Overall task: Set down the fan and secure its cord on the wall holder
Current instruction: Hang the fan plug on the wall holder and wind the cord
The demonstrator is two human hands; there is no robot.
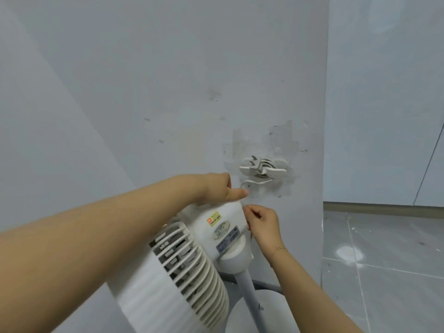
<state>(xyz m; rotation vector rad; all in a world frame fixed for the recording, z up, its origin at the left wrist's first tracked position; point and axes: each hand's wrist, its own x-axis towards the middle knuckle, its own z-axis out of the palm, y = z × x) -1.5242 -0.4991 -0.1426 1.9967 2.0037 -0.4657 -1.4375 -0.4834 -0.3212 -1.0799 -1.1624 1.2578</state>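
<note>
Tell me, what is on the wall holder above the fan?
White cord is coiled on the wall holder, with the plug sticking out at its left. One loop hangs below, toward the left hand. The holder's centre is covered.

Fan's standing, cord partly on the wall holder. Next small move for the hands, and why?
Probably feed the remaining slack up for one more turn. The white flat cord already loops round the white winged wall holder, plug prongs poking out on top, yet a loose length droops toward the left hand and right hand above the white pedestal fan.
</note>
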